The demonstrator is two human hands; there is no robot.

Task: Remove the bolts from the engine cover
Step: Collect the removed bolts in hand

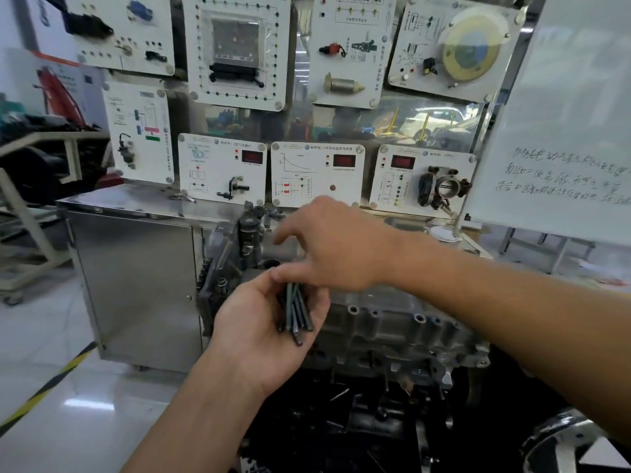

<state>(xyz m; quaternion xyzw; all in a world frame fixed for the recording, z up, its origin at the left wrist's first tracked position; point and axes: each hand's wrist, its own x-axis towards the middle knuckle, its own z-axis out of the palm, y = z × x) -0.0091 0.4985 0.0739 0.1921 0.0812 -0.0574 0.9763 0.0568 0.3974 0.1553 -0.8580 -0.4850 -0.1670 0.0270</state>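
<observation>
Workshop with a glossy pale floor point(51, 336), crossed at the lower left by yellow-and-black tape point(44, 387). At the back, a wall of white training panels point(317, 172) carrying sensors, red displays and a throttle body point(444, 187). To the right, a whiteboard point(563, 114) with handwriting. Below the panels, a steel cabinet point(136, 278). In front of the cabinet, mounted low, a grey cast engine point(392, 322), its upper face dotted with open bolt holes.

Off the engine and in the left grip point(263, 326): a bundle of long dark bolts point(297, 312). Laid across the upturned palm, long axis running from the fingertips down toward the heel of the hand, nearly upright in the head view. Lower ends pointing down toward the wearer, fanned a little apart; upper ends tucked under the other hand. Cupped round the bundle, fingers curled along its right side, thumb to its left.

Right grip point(338, 247) reaching in from the right, above the engine and just over the bundle. Wide and slack, fingers spread and pointing left, holding nothing. Thumb right at the bolts' upper ends, contact impossible to tell.
</observation>
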